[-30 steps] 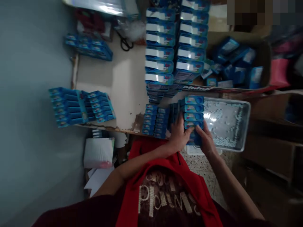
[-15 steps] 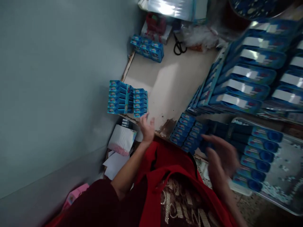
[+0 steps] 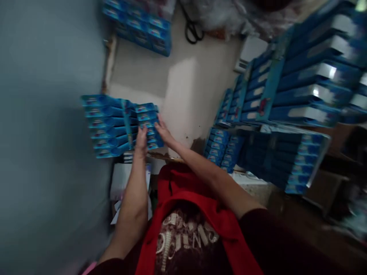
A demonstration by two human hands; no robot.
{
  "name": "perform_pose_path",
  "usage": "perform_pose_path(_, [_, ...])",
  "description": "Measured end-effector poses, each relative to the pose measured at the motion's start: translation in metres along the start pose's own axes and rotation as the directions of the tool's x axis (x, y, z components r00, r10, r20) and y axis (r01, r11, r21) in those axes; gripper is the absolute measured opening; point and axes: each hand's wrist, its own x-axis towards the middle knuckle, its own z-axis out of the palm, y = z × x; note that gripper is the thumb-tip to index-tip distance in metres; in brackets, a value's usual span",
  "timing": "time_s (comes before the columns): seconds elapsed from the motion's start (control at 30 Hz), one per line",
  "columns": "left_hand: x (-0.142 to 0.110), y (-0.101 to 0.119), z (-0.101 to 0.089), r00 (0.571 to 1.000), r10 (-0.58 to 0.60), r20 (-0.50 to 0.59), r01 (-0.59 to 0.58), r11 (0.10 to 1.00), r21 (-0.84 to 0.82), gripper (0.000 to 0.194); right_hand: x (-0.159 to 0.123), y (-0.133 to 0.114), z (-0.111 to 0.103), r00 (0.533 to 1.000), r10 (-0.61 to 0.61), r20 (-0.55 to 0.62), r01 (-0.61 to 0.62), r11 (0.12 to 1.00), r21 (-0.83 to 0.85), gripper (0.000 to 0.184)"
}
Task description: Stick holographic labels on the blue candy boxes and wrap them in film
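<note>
Both my hands are at a small stack of blue boxes (image 3: 145,113) near the left front edge of the pale table (image 3: 183,95). My left hand (image 3: 141,139) presses the stack's left side, its fingers tucked between it and a taller stack of blue boxes (image 3: 104,126). On the right side lies my right hand (image 3: 163,131), fingers stretched along the boxes. The small stack is clamped between the two hands.
More blue boxes (image 3: 140,26) and black scissors (image 3: 192,31) lie at the table's back. Low rows of small blue boxes (image 3: 221,151) sit at the front middle, larger blue cartons (image 3: 309,91) stacked at the right. A grey wall runs along the left.
My head has turned left. Both hands left the boxes over the tray on the right, swung across, and now clasp the small stack at the left.
</note>
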Motion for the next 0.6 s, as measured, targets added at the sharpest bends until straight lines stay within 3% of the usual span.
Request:
perform_pose_path(0.1, [-0.011, 0.0, 0.004, 0.998, -0.033, 0.053, 0.038, 0.995, -0.09, 0.076, -0.009, 0.001, 0.002, 1.0, -0.005, -0.017, 0.005, 0.999, -0.033, 0.128])
perform_pose_path(0.23, [-0.052, 0.005, 0.024, 0.996, 0.002, 0.091, 0.008, 0.995, -0.104, 0.068, -0.049, -0.008, -0.021, 0.999, -0.04, -0.015, 0.038, 0.995, -0.094, 0.131])
perform_pose_path(0.43, [-0.138, 0.012, 0.075, 0.993, -0.072, 0.091, 0.079, 0.994, -0.073, 0.065, -0.144, -0.033, -0.082, 0.988, -0.128, -0.083, 0.123, 0.99, -0.063, 0.114])
perform_pose_path(0.6, [-0.207, 0.004, 0.123, 0.957, -0.152, 0.246, 0.152, 0.988, 0.02, 0.075, -0.246, -0.048, -0.144, 0.961, -0.139, -0.238, 0.146, 0.989, 0.01, 0.095])
